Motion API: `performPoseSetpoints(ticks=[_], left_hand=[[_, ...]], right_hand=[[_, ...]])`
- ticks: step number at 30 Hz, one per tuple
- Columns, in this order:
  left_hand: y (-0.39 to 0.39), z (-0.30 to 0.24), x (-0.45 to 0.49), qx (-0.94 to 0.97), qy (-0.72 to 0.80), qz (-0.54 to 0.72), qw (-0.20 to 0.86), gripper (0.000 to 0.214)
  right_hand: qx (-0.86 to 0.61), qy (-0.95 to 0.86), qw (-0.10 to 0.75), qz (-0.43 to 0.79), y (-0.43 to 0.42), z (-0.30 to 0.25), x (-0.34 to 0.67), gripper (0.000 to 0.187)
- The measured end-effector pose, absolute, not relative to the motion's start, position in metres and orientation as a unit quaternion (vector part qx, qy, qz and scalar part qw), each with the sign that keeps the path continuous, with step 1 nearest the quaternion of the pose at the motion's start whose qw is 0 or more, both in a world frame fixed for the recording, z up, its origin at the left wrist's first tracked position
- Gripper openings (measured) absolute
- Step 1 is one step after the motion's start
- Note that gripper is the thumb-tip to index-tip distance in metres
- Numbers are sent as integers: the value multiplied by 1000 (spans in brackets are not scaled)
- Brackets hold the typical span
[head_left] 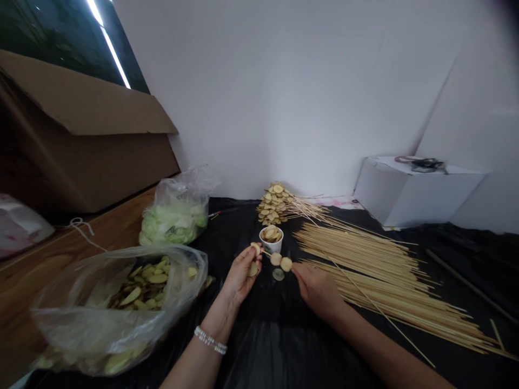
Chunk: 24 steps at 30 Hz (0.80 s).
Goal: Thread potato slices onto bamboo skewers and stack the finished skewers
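A black plastic sheet (259,346) covered the table, beside a bare wooden tabletop (81,237). On them lay a bag of potato slices (121,302), a bag of lettuce (174,219), a paper cup (271,243), a stack of skewered slices (273,204) and a spread of bamboo skewers (377,275).

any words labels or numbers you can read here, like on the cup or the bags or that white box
Nothing can be read: the paper cup has faint marks too small to make out, the pinkish marks on the white bag at far left are too blurred to read, and no lettering shows on the white box.
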<state>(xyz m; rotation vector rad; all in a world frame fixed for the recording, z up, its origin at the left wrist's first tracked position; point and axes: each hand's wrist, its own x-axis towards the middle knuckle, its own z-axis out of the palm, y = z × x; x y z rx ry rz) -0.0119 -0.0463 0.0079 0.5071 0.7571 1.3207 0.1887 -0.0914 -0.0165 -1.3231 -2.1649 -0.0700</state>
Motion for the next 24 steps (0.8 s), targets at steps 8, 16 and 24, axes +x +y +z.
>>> performPoseSetpoints(ticks=[8,16,24], left_hand=[[-46,7,-10,222,365,608,669,13],[-45,9,-11,221,368,607,669,13],[-44,2,-12,282,405,621,609,26]], right_hand=[[-504,-815,283,-29,-93,-15,189,29],[-519,-816,255,-22,-93,-14,190,26],[-519,-818,246,5,-94,-13,188,28]])
